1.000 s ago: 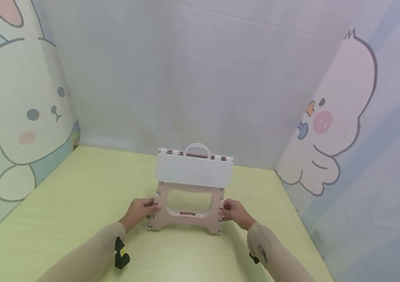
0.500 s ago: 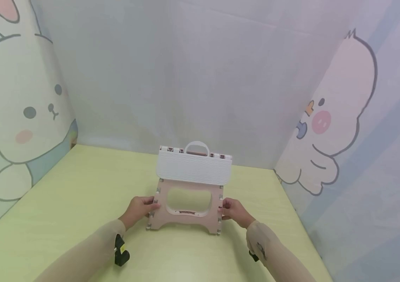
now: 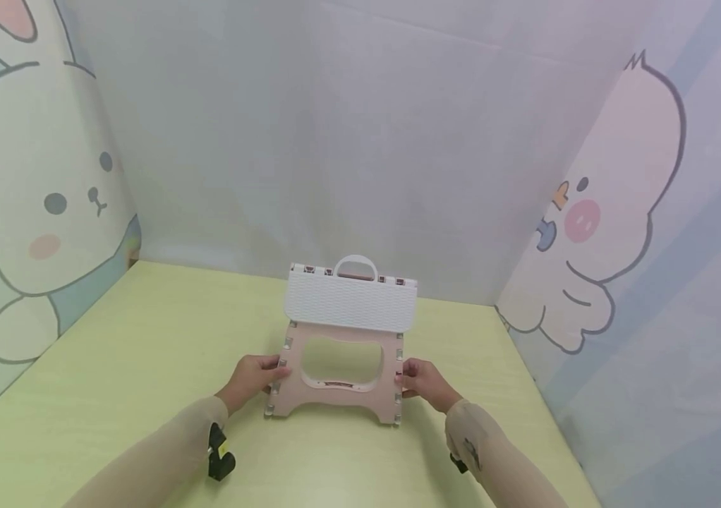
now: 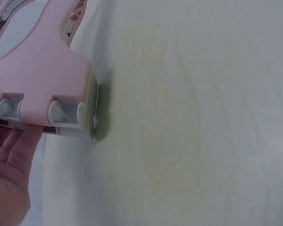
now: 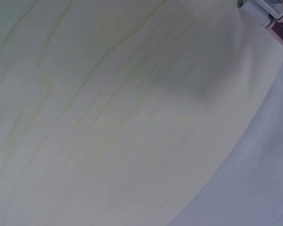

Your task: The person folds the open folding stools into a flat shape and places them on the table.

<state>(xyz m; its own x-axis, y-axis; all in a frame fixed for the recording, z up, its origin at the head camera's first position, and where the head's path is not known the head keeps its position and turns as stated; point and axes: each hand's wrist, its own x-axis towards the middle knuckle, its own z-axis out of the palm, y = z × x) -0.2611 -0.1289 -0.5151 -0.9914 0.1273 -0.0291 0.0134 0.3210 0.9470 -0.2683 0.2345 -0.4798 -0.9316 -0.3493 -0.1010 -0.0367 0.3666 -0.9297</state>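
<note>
A pink and white folding step stool point(image 3: 350, 303) stands in the middle of the head view, its white woven-textured panel on top and a white carry handle point(image 3: 356, 267) at the upper edge. Below, the pink leg panel point(image 3: 341, 401) has a large oval opening. My left hand point(image 3: 252, 377) grips the panel's left edge, thumb on the front. On the opposite edge my right hand point(image 3: 427, 384) holds on in the same way. In the left wrist view the pink leg point(image 4: 42, 70) shows hinge knuckles, with fingers behind it. Only a corner of the stool point(image 5: 278, 21) enters the right wrist view.
The stool is over a pale yellow-green tabletop point(image 3: 176, 317) with wood grain. A grey-white curtain point(image 3: 310, 141) hangs behind. Side curtains carry a rabbit print point(image 3: 62, 155) on the left and a chick print point(image 3: 614, 169) on the right.
Both hands keep their hold on the stool's side edges. The white top has tipped slightly back and up compared with a second ago; otherwise little differs.
</note>
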